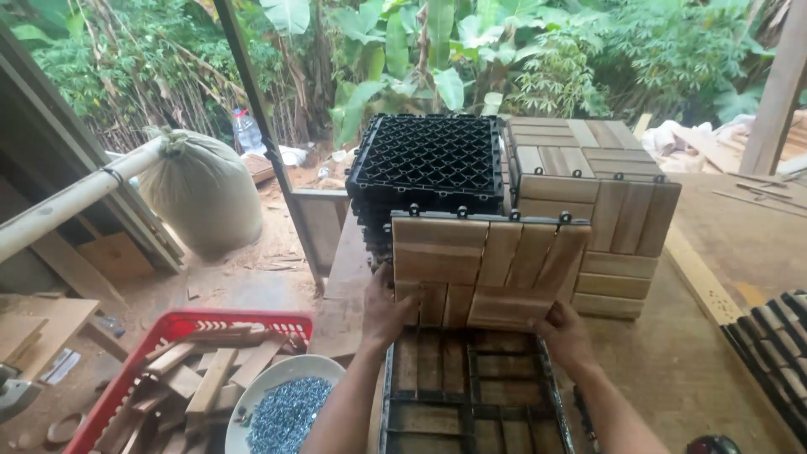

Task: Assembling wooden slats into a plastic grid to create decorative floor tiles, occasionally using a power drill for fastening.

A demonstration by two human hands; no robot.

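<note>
— Standing here, what do you see the hands on?

— Both grip one wooden slat tile [487, 271], held tilted up at the middle of the tabletop [672, 361]. The left hand [385, 309] is closed on its lower corner at about 7 o'clock, the right hand [565, 329] on the corner at 5 o'clock.

— And around it?

— A black plastic grid frame [471, 402] lies under the wrists at 6 o'clock. Black grid bases [429, 160] are stacked at 11 o'clock (slat tiles [588, 164] piled beside them at 1). A red crate [181, 353] of offcuts and a bowl of screws [286, 408] sit at 8.
</note>
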